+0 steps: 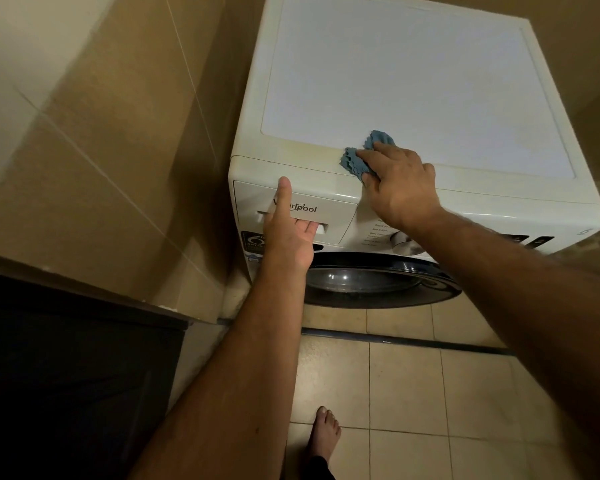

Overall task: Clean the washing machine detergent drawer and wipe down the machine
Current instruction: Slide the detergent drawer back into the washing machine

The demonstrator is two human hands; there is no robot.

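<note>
Head view: left hand (289, 233) hooks fingers into the "Whirlpool" drawer (329, 211) recess; right hand (400, 185) presses blue cloth (355, 160) flat.

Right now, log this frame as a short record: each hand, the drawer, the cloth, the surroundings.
left hand: fingers hooked in the handle recess of the detergent drawer, thumb up on its front
right hand: presses the blue cloth on the washing machine top's front edge
drawer: shut
door: shut
floor: beige tiles, one bare foot
</note>
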